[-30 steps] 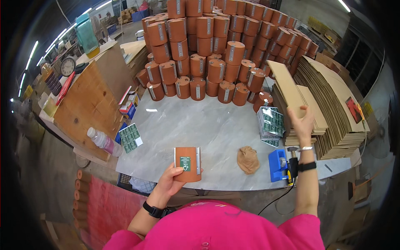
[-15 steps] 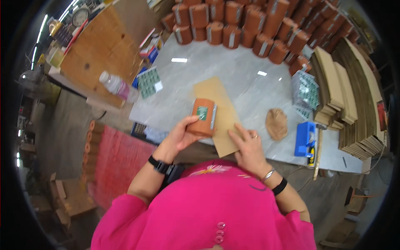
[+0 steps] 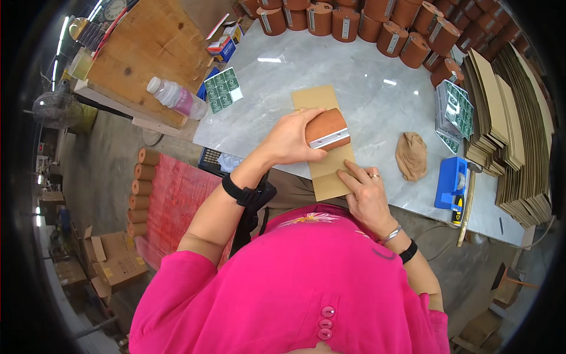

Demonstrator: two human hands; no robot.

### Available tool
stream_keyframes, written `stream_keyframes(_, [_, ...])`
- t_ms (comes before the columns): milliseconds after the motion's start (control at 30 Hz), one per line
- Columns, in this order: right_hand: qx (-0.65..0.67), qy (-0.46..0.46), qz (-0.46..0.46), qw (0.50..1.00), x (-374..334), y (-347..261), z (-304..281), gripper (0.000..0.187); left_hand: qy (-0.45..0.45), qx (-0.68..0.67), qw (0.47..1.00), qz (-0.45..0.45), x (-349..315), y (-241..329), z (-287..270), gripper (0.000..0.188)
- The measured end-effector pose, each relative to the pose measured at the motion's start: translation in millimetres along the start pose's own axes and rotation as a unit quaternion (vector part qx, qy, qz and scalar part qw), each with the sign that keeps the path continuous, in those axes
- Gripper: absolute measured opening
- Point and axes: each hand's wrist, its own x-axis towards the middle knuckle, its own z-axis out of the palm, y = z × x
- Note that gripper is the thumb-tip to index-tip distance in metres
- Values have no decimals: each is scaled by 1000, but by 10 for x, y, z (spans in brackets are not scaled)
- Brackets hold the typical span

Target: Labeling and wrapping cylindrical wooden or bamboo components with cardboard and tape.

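My left hand (image 3: 293,137) is closed round a reddish-brown wooden cylinder (image 3: 326,125), which lies on its side with a silver metal strip facing me. The cylinder rests over a tan cardboard strip (image 3: 313,97) that carries crease lines across its width. At the strip's near right edge, my right hand (image 3: 367,192) holds the cardboard with bent fingers; its thumb is partly hidden. The strip's near end reaches past the table's front edge.
Many similar cylinders (image 3: 345,25) line the back of the grey table (image 3: 265,88). Flat cardboard (image 3: 519,159) is stacked at right, near a blue tape dispenser (image 3: 448,183) and brown cloth (image 3: 411,156). Green stickers (image 3: 224,89) and a plastic bottle (image 3: 177,97) sit at left.
My left hand has turned the cylinder from upright onto its side and moved it over the cardboard strip. Its green label no longer shows. The view has shifted slightly.
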Motion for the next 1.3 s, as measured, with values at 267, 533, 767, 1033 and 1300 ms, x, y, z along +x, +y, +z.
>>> stream_keyframes(267, [-1,-2,10,1000,13,13,0,47,-45,29,998,23,128,12,42,87])
stream_keyframes(533, [-9,-8,8,1000,30,17,-23,48,-52,32,997,35,148,-10,51,87])
stream_keyframes(767, [-6,20,-25,999,205,-8,-204,25,-93,-74,993,7,190,-257,64,59])
stream_keyframes(1033, [113,106,-62,986,953,88,-272,15,-119,-244,962,-10,257,-315,28,46])
stream_keyframes(1300, [182,117,5,976,1097,212,-157,18,-114,-533,830,-117,174,-432,111,44])
